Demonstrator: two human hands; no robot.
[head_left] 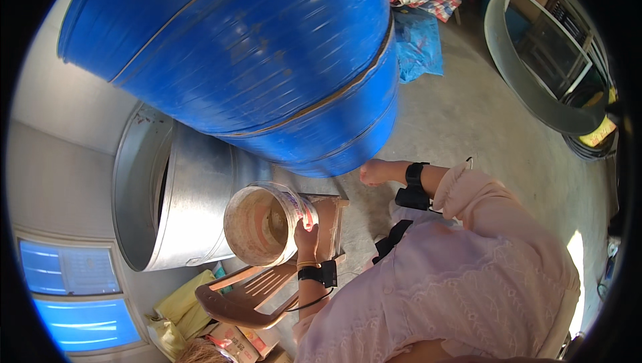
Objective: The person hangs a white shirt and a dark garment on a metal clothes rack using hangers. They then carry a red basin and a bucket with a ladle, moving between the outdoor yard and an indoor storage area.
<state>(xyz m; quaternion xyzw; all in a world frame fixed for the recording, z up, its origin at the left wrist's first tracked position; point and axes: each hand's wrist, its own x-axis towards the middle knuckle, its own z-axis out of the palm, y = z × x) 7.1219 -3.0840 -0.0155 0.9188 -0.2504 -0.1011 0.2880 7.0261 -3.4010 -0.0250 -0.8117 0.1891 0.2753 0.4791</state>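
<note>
My left hand (307, 241) is closed on the rim side of a dirty white plastic bucket (251, 256), which has some red print outside and a stained inside. The bucket's open mouth shows, and it rests on or over the seat of a brown slatted chair (328, 232). Just off the lower edge of a big blue drum (314, 89), my right hand (376, 172) is curled; its fingertips are mostly hidden, and I cannot make out anything in it. Each of my wrists wears a black strap with a small box.
A large silvery metal cylinder (197, 196) lies left of the bucket. Yellow sacks (184, 306) and cardboard boxes (237, 346) are at the lower left. A blue plastic bag (419, 45) lies beyond the drum. A round metal hoop (505, 62) stands at the far right.
</note>
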